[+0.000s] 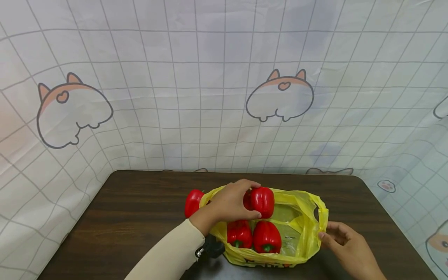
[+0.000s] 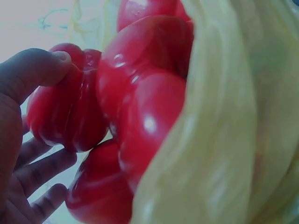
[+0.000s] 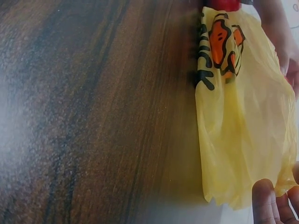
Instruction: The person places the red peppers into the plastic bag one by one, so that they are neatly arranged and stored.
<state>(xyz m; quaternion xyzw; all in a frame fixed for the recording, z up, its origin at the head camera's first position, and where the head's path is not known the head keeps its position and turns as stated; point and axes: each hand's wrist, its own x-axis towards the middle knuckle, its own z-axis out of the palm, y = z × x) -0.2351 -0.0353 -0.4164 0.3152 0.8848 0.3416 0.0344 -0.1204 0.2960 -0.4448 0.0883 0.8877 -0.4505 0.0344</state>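
Observation:
My left hand [image 1: 229,202] grips a shiny red bell pepper [image 1: 263,202] over the opening of a yellow plastic bag [image 1: 311,245]. In the left wrist view, the thumb lies across that pepper [image 2: 70,105], with more red peppers [image 2: 152,116] close beside it. Two peppers, one [image 1: 239,233] left of the other [image 1: 267,236], lie inside the bag near its front side. At the bag's right end, by the handle loop, my right hand [image 1: 350,249] pinches the plastic between thumb and fingers. Black lettering and an orange print mark the bag's side [image 3: 243,135] in the right wrist view.
Another red pepper [image 1: 193,203] shows at the bag's left end, partly covered by the yellow plastic. All this is on a dark wood-grain table [image 1: 140,202]. Behind it hangs a white gridded cloth [image 1: 182,116] with cartoon animal prints.

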